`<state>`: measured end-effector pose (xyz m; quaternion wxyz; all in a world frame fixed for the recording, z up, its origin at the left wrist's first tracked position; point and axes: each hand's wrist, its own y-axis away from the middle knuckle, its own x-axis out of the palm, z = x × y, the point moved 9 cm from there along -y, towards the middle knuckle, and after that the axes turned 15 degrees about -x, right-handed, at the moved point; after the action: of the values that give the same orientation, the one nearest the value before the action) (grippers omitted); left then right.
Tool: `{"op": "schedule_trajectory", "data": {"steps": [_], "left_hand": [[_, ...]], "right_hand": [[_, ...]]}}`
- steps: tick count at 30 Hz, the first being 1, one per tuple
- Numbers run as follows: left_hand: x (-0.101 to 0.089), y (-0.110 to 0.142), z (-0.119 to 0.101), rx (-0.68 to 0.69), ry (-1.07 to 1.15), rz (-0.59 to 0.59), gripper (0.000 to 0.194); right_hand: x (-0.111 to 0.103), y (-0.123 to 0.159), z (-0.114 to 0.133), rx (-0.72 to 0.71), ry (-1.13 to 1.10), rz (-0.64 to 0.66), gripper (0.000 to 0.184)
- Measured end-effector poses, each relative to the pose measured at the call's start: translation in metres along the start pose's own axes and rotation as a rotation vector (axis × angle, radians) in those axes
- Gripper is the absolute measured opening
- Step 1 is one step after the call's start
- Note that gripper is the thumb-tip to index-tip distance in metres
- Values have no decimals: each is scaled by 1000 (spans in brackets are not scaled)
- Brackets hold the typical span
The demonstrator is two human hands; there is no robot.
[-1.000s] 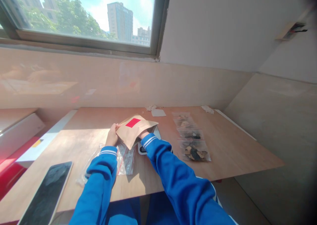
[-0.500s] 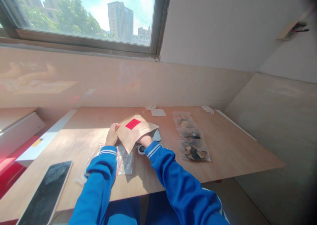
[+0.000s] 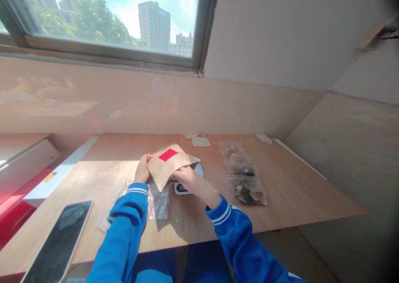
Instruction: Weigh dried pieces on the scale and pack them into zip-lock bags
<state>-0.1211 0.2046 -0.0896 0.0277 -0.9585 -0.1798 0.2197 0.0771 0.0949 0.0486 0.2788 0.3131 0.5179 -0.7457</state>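
A brown kraft paper bag (image 3: 158,171) with a red rectangular label (image 3: 168,155) is tilted above the table, its mouth facing right. My left hand (image 3: 142,168) grips the bag's left end. At the mouth is my right hand (image 3: 184,177), fingers curled together with their tips tucked under the bag's edge; whatever they hold is hidden. Beneath the bag lies a white device with a dark display (image 3: 181,188), probably a small scale, partly covered. Clear plastic zip bags (image 3: 160,204) lie under and beside my left forearm.
Several filled zip bags (image 3: 247,191) with dark and tan dried pieces line the table's right side. A large phone or tablet (image 3: 59,241) lies at the front left. White paper (image 3: 201,141) and crumpled tissue (image 3: 263,139) sit near the back wall.
My right hand has drawn back out of the paper bag toward the right, so most of the hand now shows. My left hand and the bag stay nearly in place.
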Motion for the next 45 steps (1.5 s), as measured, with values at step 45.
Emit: {"op": "schedule_trajectory", "data": {"steps": [45], "left_hand": [[-3,-3,2,22,-204,-28,43]], "right_hand": [[-10,113,-164,541,-234,-501,49]]}}
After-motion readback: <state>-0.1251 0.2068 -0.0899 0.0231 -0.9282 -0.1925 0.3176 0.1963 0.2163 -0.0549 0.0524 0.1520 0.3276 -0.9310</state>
